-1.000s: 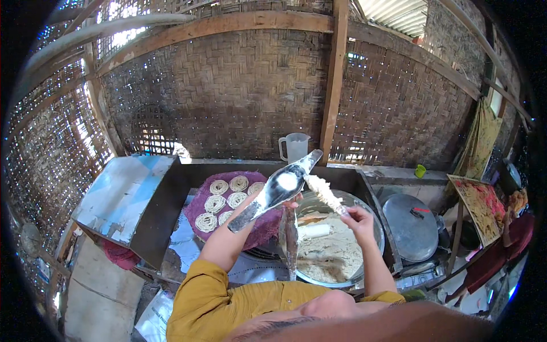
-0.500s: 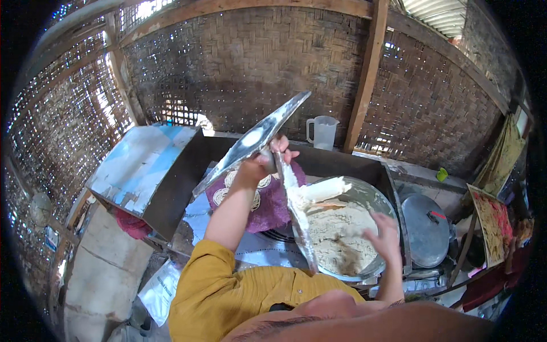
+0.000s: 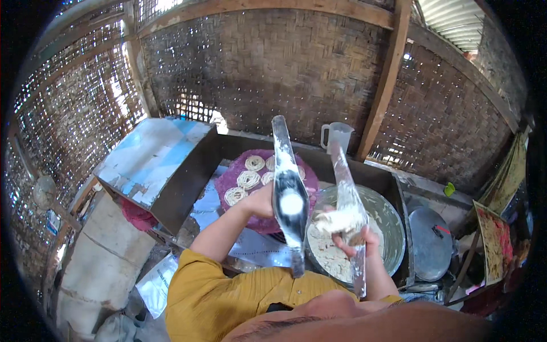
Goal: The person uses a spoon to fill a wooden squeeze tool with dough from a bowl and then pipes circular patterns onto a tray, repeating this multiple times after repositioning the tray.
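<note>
Left hand (image 3: 260, 202), fingers hidden, holds one shiny two-handled tool (image 3: 290, 196); right hand (image 3: 370, 244), fingers curled, grips one floury two-handled tool (image 3: 348, 198) over a basin (image 3: 394, 239).

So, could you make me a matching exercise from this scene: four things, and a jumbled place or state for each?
Things:
1. Dark-faced tool
2. Purple cloth
3. Basin
4. Jug

Places or states:
A. Under pale coils
B. Near the wooden post
C. Contains pale dough
D. At the left hand

Pairs: 1-D, 2-A, 3-C, 4-B
</note>
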Demonstrator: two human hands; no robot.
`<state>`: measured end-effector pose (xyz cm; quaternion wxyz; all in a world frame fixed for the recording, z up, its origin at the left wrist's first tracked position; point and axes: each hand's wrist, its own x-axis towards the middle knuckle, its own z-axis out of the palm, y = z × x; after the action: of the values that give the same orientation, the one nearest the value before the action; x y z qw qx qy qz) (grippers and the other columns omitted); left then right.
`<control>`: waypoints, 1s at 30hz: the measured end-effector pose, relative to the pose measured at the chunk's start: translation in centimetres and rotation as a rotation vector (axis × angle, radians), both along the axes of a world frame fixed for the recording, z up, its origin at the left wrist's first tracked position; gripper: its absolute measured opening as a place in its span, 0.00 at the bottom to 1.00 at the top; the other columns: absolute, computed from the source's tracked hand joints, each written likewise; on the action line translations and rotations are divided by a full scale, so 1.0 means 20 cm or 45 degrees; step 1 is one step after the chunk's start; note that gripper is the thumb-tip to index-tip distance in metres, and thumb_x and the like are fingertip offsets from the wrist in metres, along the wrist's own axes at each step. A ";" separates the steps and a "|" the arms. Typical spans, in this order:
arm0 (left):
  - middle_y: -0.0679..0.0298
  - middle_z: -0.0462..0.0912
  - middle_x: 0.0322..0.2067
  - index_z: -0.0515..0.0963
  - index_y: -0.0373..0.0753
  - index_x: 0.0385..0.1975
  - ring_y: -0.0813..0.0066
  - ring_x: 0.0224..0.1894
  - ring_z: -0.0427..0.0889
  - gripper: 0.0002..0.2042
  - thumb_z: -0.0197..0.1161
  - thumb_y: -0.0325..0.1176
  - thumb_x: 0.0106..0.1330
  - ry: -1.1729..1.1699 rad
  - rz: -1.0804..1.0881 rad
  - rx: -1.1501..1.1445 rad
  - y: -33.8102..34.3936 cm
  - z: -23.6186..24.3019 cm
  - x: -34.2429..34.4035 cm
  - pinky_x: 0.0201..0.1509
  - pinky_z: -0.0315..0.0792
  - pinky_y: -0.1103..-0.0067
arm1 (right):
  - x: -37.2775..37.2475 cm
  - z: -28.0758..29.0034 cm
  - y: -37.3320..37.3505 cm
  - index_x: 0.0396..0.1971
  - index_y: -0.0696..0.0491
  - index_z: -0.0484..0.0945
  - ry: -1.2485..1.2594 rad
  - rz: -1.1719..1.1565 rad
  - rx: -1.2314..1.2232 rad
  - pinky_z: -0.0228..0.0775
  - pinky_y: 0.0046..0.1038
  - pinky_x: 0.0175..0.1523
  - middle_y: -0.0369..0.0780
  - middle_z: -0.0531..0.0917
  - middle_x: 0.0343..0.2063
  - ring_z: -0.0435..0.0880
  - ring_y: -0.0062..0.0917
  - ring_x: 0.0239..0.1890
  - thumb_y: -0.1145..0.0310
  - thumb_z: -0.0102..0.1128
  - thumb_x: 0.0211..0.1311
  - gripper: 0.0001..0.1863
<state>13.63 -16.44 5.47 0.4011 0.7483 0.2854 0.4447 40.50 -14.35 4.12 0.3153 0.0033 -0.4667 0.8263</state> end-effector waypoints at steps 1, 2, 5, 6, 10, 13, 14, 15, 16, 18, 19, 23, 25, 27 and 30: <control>0.54 0.70 0.47 0.68 0.34 0.43 0.67 0.49 0.71 0.30 0.72 0.33 0.37 0.119 0.104 -0.108 -0.03 -0.03 -0.01 0.54 0.62 0.70 | -0.04 0.04 -0.03 0.56 0.51 0.54 -0.058 -0.175 -0.080 0.56 0.14 0.09 0.52 0.66 0.48 0.74 0.26 0.19 0.51 0.63 0.38 0.43; 0.55 0.72 0.46 0.68 0.34 0.42 0.68 0.48 0.72 0.29 0.72 0.32 0.37 0.032 0.133 -0.108 -0.04 -0.05 0.01 0.53 0.64 0.71 | -0.06 0.10 -0.03 0.59 0.50 0.48 -0.088 -0.241 -0.036 0.57 0.14 0.09 0.51 0.66 0.48 0.75 0.26 0.20 0.53 0.64 0.37 0.48; 0.58 0.75 0.42 0.68 0.34 0.43 0.71 0.44 0.74 0.29 0.71 0.30 0.36 0.200 0.275 -0.006 -0.07 -0.04 0.03 0.51 0.66 0.74 | -0.09 0.19 -0.03 0.61 0.48 0.38 -0.325 -0.602 0.348 0.64 0.15 0.16 0.49 0.64 0.50 0.76 0.26 0.27 0.55 0.64 0.37 0.53; 0.59 0.76 0.38 0.70 0.34 0.39 0.71 0.41 0.75 0.25 0.70 0.29 0.38 0.159 0.330 0.020 -0.07 -0.05 0.04 0.49 0.67 0.75 | -0.09 0.18 -0.02 0.61 0.48 0.38 -0.335 -0.601 0.347 0.64 0.15 0.16 0.49 0.64 0.50 0.76 0.26 0.27 0.55 0.64 0.37 0.53; 0.62 0.76 0.39 0.67 0.36 0.46 0.73 0.43 0.74 0.30 0.69 0.32 0.38 0.484 0.439 0.097 -0.02 -0.07 0.03 0.52 0.64 0.77 | -0.07 0.12 0.04 0.61 0.48 0.40 -0.567 -0.912 1.105 0.62 0.33 0.49 0.49 0.62 0.50 0.66 0.38 0.49 0.58 0.66 0.37 0.52; 0.64 0.77 0.38 0.71 0.37 0.43 0.72 0.43 0.74 0.27 0.68 0.37 0.40 0.830 0.606 0.274 -0.01 -0.08 0.05 0.51 0.64 0.78 | -0.10 0.20 -0.01 0.57 0.49 0.52 -0.642 -1.095 1.798 0.63 0.36 0.49 0.54 0.60 0.49 0.65 0.47 0.50 0.58 0.67 0.36 0.46; 0.63 0.77 0.38 0.72 0.39 0.42 0.71 0.42 0.74 0.26 0.68 0.39 0.39 0.742 0.572 0.281 -0.02 -0.07 0.04 0.51 0.65 0.78 | -0.11 0.22 -0.03 0.54 0.48 0.55 -0.681 -1.056 1.912 0.65 0.37 0.46 0.55 0.60 0.49 0.66 0.49 0.48 0.58 0.67 0.35 0.43; 0.63 0.77 0.38 0.73 0.41 0.40 0.70 0.42 0.74 0.25 0.68 0.40 0.39 0.654 0.539 0.288 -0.03 -0.07 0.04 0.50 0.65 0.78 | -0.12 0.23 -0.05 0.52 0.47 0.58 -0.720 -1.011 2.026 0.67 0.39 0.44 0.55 0.60 0.48 0.67 0.52 0.46 0.59 0.68 0.35 0.40; 0.62 0.77 0.38 0.73 0.45 0.40 0.69 0.42 0.75 0.24 0.68 0.41 0.38 0.684 0.567 0.282 -0.03 -0.08 0.04 0.48 0.66 0.78 | -0.13 0.24 -0.07 0.48 0.46 0.61 -0.708 -1.018 2.087 0.69 0.40 0.39 0.55 0.60 0.48 0.69 0.52 0.43 0.59 0.68 0.35 0.36; 0.61 0.76 0.38 0.73 0.46 0.40 0.67 0.42 0.75 0.25 0.68 0.42 0.38 0.683 0.529 0.271 -0.02 -0.09 0.05 0.47 0.67 0.77 | -0.16 0.21 -0.09 0.49 0.47 0.61 -0.724 -1.019 2.077 0.70 0.39 0.38 0.55 0.60 0.48 0.70 0.52 0.42 0.59 0.68 0.34 0.37; 0.60 0.76 0.38 0.73 0.47 0.40 0.66 0.42 0.75 0.25 0.68 0.42 0.37 0.686 0.490 0.274 -0.01 -0.10 0.05 0.47 0.67 0.76 | -0.17 0.19 -0.09 0.49 0.47 0.61 -0.733 -1.035 2.073 0.70 0.39 0.38 0.56 0.60 0.48 0.70 0.52 0.42 0.60 0.68 0.34 0.37; 0.57 0.75 0.39 0.71 0.44 0.42 0.60 0.42 0.74 0.30 0.68 0.47 0.35 0.768 0.531 0.189 0.05 -0.09 0.11 0.46 0.67 0.73 | -0.24 0.11 -0.09 0.50 0.51 0.58 -0.874 -1.128 1.950 0.71 0.40 0.37 0.57 0.59 0.48 0.68 0.54 0.44 0.61 0.69 0.33 0.40; 0.56 0.76 0.37 0.72 0.43 0.39 0.60 0.39 0.75 0.30 0.69 0.48 0.32 0.661 0.526 0.119 0.07 -0.08 0.07 0.45 0.68 0.73 | -0.26 0.12 -0.04 0.54 0.53 0.53 -0.917 -1.051 1.963 0.66 0.40 0.45 0.56 0.57 0.50 0.65 0.51 0.48 0.57 0.68 0.34 0.46; 0.56 0.77 0.34 0.73 0.41 0.38 0.62 0.38 0.76 0.29 0.69 0.47 0.33 0.577 0.646 0.024 0.06 -0.05 0.02 0.44 0.69 0.75 | -0.30 0.19 0.03 0.58 0.54 0.44 -0.847 -0.853 1.758 0.55 0.38 0.54 0.49 0.59 0.51 0.61 0.39 0.54 0.59 0.67 0.35 0.51; 0.58 0.77 0.37 0.71 0.36 0.40 0.69 0.40 0.76 0.29 0.71 0.36 0.33 0.097 0.532 -0.029 0.10 -0.04 -0.01 0.47 0.68 0.76 | -0.16 0.04 0.20 0.59 0.57 0.45 -0.793 -0.249 0.756 0.52 0.34 0.55 0.46 0.60 0.52 0.60 0.33 0.55 0.54 0.70 0.27 0.57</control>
<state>13.41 -14.36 4.70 0.2976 0.6844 0.4543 0.4864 37.33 -10.36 4.98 0.2217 -0.1998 -0.7547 0.5842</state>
